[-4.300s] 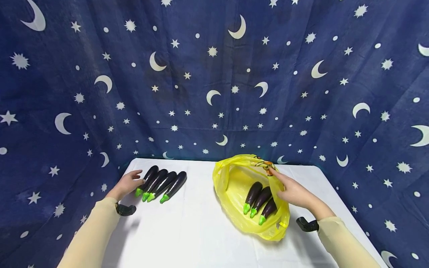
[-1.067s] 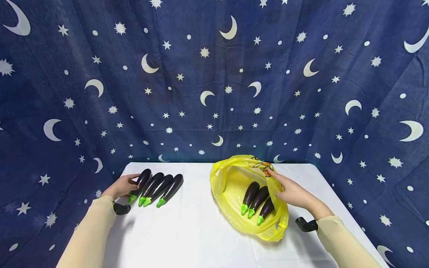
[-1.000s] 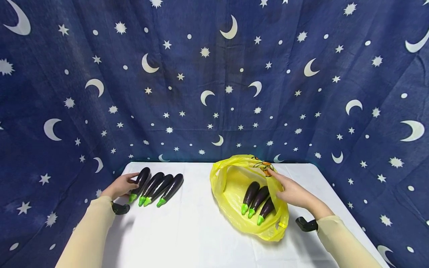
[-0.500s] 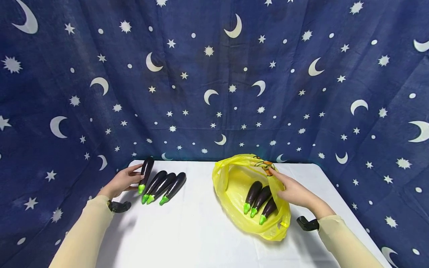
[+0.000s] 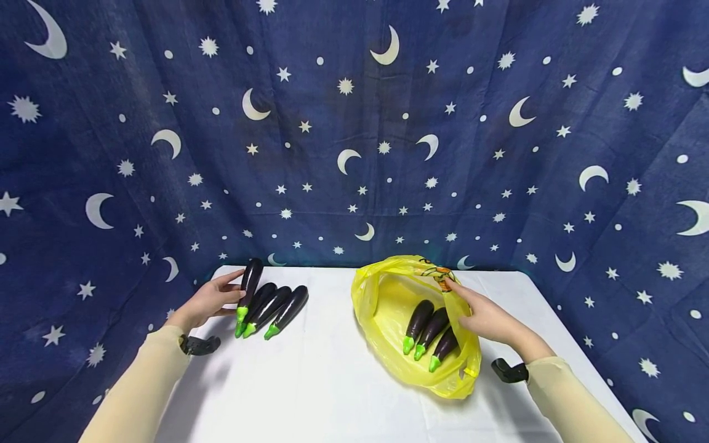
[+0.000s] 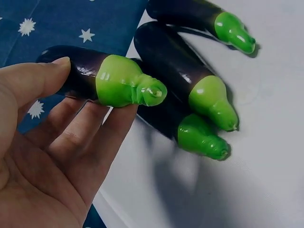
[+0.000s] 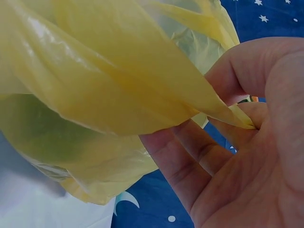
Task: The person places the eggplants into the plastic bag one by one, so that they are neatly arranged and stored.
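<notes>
In the head view my left hand (image 5: pixel 213 300) pinches a glossy dark purple eggplant (image 5: pixel 252 281) between thumb and fingers. In the left wrist view, this raised eggplant's green stem end (image 6: pixel 116 80) points past the fingertips, over its neighbours. Three more eggplants (image 5: pixel 290 311) lie side by side on the white table, just right of the hand. My right hand (image 5: pixel 490 317) grips the rim of a yellow plastic bag (image 5: pixel 382 360), whose mouth stands wide. Three eggplants (image 5: pixel 431 332) rest inside it. In the right wrist view, the thumb and fingers (image 7: pixel 164 147) have the thin yellow film between them.
A white-covered table (image 5: pixel 321 375) spreads between the loose eggplants and the bag. Behind and beside it hangs a dark blue curtain (image 5: pixel 310 221) with moons and stars. Black wrist mounts (image 5: pixel 508 371) sit on both sleeves.
My left hand has taken hold of the leftmost eggplant, lifted it off the table and shifted it right, over its neighbour. The right hand and the bag have stayed put.
</notes>
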Demonstrator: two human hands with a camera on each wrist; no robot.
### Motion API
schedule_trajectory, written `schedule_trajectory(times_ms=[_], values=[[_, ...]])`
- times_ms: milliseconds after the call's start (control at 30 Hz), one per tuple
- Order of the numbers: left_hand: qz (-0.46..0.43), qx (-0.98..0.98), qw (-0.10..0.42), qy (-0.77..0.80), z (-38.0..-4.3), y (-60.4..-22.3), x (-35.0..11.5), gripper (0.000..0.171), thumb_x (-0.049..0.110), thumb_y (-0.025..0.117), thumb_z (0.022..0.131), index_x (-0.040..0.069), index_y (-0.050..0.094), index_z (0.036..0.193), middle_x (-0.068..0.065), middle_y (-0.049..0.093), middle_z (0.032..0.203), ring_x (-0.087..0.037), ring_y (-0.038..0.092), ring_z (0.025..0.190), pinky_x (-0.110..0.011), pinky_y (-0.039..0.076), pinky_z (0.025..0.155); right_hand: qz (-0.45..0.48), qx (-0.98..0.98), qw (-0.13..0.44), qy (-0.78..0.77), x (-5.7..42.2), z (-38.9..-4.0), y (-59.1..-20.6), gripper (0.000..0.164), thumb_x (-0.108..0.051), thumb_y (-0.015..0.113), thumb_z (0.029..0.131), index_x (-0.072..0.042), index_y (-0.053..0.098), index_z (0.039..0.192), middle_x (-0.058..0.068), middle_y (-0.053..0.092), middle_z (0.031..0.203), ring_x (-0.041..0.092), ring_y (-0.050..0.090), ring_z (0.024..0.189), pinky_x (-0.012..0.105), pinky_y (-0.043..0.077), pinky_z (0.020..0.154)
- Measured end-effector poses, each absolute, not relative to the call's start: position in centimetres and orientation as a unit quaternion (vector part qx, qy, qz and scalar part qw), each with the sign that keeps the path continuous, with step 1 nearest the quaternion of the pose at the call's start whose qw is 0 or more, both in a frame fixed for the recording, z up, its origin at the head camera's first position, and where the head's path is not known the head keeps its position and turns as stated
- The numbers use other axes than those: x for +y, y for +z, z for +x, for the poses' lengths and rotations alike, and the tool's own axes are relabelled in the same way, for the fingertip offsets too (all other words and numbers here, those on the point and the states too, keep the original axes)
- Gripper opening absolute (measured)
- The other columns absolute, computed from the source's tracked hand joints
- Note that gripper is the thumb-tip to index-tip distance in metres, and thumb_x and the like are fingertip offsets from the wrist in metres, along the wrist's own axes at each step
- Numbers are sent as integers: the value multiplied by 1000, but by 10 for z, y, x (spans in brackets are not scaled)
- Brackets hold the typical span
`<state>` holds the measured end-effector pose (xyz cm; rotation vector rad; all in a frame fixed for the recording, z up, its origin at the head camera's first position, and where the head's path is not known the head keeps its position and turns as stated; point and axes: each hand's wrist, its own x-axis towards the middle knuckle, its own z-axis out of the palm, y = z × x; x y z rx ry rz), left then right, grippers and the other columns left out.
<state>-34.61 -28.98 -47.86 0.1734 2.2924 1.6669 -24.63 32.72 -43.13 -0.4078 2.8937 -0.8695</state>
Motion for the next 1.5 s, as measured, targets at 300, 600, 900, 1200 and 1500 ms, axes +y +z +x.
schedule_trajectory(times_ms=[300,600,900,1200,1500], values=[[87,776,163,603,-339,-480,-286,79,16,66,102,15,19,165,-29,46,147,-22,66,112,-55,54,95,-134,949,49,-282,327,-247,-431,87,0,60,86,-10,23,164,22,29,163,46,27,148,64,26,116],[108,767,182,606,-332,-479,-278,77,16,68,100,14,25,164,-20,54,138,-20,65,110,-52,56,93,-140,949,46,-279,326,-248,-431,88,0,59,85,-12,23,164,22,30,163,45,28,147,64,28,115],[144,757,208,603,-329,-470,-258,75,14,67,100,18,28,164,-21,54,139,-27,65,113,-48,57,91,-136,948,53,-282,325,-249,-430,88,0,60,86,-12,23,164,21,27,164,45,26,148,65,26,116],[188,741,228,603,-323,-465,-234,73,14,67,101,13,29,163,-22,54,141,-26,64,116,-48,58,89,-130,948,54,-285,323,-246,-426,87,-1,60,86,-11,23,164,22,26,165,46,25,149,64,25,116],[213,715,265,611,-312,-461,-210,71,13,66,100,13,31,162,-20,58,139,-28,66,114,-47,59,86,-134,948,56,-282,322,-247,-423,88,0,61,86,-11,22,164,24,28,163,46,27,147,65,28,115]])
